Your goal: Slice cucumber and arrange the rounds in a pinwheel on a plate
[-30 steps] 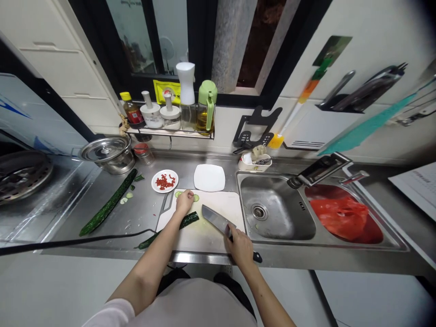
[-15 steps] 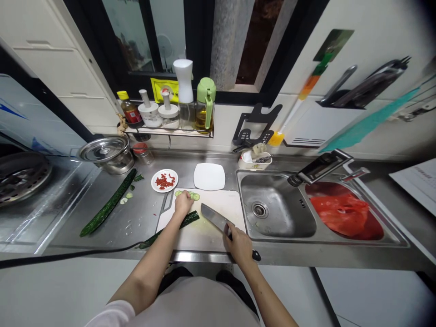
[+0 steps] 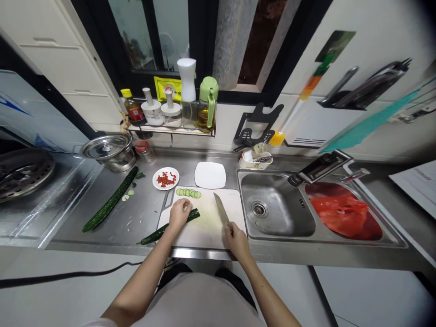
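My right hand (image 3: 236, 238) is wrapped round the handle of a kitchen knife (image 3: 222, 210), its blade pointing away from me over the right part of the white cutting board (image 3: 211, 236). My left hand (image 3: 180, 213) hovers above the board with curled fingers, a gap showing between thumb and forefinger and nothing seen in them. Just under and beside it lies a cut cucumber (image 3: 155, 236), partly hidden by the hand and wrist. A row of overlapping cucumber slices (image 3: 188, 193) rests along the board's far left edge.
A whole cucumber (image 3: 111, 200) and garlic cloves (image 3: 125, 197) lie on the steel counter at left. Behind the board are a plate of chopped red pieces (image 3: 166, 179) and a white plate (image 3: 210, 175). To the right, a double sink (image 3: 279, 213) holds a red bag (image 3: 339, 213).
My left hand has drawn back from the cucumber slices toward the cut cucumber, leaving the row uncovered. The knife has swung to point more directly away from me.
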Demonstrator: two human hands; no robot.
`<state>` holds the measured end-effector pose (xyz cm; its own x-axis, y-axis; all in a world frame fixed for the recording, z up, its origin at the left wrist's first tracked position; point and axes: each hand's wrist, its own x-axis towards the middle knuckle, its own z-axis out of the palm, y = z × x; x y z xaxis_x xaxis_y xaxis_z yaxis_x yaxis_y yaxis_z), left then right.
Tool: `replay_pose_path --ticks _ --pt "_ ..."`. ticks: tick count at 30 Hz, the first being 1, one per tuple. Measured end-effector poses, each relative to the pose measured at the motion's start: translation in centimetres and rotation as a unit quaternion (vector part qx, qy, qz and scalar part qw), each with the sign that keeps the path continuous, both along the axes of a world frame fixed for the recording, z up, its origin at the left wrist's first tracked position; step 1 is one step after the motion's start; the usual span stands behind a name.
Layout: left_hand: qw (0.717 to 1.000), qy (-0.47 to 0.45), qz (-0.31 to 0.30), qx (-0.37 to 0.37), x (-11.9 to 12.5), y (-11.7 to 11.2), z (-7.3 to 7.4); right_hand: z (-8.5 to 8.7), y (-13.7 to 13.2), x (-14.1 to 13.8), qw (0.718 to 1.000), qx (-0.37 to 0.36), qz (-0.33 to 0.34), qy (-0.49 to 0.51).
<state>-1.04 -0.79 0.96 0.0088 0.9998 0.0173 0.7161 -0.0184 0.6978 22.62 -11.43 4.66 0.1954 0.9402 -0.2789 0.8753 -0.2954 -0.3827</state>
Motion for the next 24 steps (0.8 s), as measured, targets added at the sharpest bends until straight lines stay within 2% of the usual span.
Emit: replay_pose_path --ticks 5,15,24 --pt "0.998 0.004 -0.048 0.048 -0.6 -2.0 -0.4 0.3 1.4 -1.2 0.999 0.006 0.032 0.022" --pt "0.987 0.005 -0.14 0.079 -0.4 -2.6 -0.1 2.2 3.3 -5.2 0.991 -0.052 0.121 -0.008" --pt "0.985 0.014 -0.152 0.084 -0.1 -2.9 -1.3 3.0 3.5 -7.0 0.985 -0.087 0.146 -0.023"
